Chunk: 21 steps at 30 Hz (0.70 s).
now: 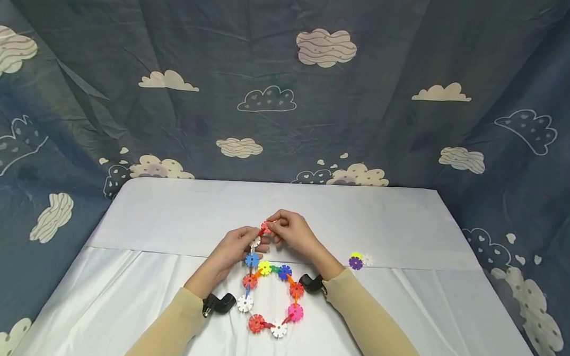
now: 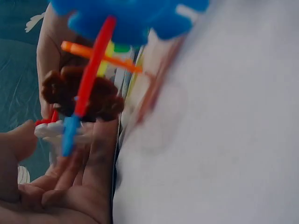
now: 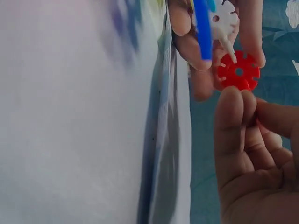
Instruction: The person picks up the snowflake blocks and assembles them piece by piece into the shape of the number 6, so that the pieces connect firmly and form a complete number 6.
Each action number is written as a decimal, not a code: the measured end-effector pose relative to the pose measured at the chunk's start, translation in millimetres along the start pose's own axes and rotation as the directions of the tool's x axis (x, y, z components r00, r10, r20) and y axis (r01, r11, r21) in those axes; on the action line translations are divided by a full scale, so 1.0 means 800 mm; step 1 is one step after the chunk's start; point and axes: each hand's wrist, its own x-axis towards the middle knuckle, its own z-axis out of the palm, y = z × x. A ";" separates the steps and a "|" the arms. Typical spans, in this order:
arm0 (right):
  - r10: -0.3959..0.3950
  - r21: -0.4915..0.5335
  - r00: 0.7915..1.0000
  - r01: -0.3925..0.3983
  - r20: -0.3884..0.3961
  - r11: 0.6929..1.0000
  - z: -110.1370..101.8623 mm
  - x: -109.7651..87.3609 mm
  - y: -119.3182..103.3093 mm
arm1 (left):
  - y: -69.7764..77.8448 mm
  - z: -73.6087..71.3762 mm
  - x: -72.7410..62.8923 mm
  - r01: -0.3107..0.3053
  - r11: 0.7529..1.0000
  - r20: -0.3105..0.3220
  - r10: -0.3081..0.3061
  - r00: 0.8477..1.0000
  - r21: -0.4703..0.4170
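Note:
A chain of notched plastic snowflake discs hangs between the hands and forms a loop below them. The left hand (image 1: pixel 233 247) holds the upper end by a white snowflake disc (image 3: pixel 228 16). The right hand (image 1: pixel 296 233) pinches the edge of a red snowflake disc (image 3: pixel 252 72), which touches the white one. Under the left hand comes a blue snowflake disc (image 1: pixel 252 259). The loop carries a yellow disc (image 1: pixel 264 267), a dark blue disc (image 1: pixel 284 272), a pink disc (image 1: pixel 295 312) and several red and white ones.
Right of the hands, a purple disc (image 1: pixel 355 263), a white disc (image 1: pixel 367 260) and a yellow disc (image 1: pixel 356 254) lie together on the white cloth-covered table (image 1: pixel 403 316). A dark curtain (image 1: pixel 364 123) with clouds stands behind and at both sides.

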 end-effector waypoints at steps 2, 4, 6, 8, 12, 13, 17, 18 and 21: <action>0.006 0.011 1.000 -0.006 0.018 1.000 -0.003 0.000 0.001 | 0.001 0.000 0.002 0.010 1.000 0.010 -0.010 1.000 -0.013; 0.010 0.026 0.999 -0.011 0.039 1.000 -0.006 0.000 0.001 | 0.003 -0.001 0.005 0.006 1.000 0.015 -0.006 1.000 -0.028; 0.010 0.034 0.998 -0.012 0.062 0.999 -0.009 0.000 0.001 | 0.006 -0.002 0.010 0.000 1.000 0.009 0.001 1.000 -0.030; 0.005 0.027 0.995 -0.007 0.096 1.000 -0.014 -0.001 0.001 | 0.008 -0.004 0.015 -0.009 1.000 -0.010 0.009 1.000 -0.005; 0.016 -0.022 0.991 -0.014 0.132 1.000 -0.037 -0.014 0.003 | 0.011 -0.007 0.021 0.000 0.999 -0.035 0.002 0.999 0.054; 0.025 -0.044 0.992 -0.019 0.126 0.999 -0.048 -0.020 0.004 | 0.011 -0.007 0.022 0.006 0.998 -0.037 -0.004 0.999 0.063; 0.064 -0.141 0.997 -0.057 0.045 0.988 -0.113 -0.053 0.014 | 0.011 -0.006 0.024 0.011 0.998 -0.036 -0.008 0.999 0.066; 0.076 -0.158 0.997 -0.071 0.024 0.985 -0.131 -0.063 0.019 | 0.011 -0.005 0.024 0.008 0.997 -0.033 -0.005 0.999 0.074; 0.123 -0.183 0.992 -0.122 -0.007 0.975 -0.180 -0.095 0.040 | 0.010 -0.001 0.026 0.005 0.996 -0.016 -0.004 1.000 0.090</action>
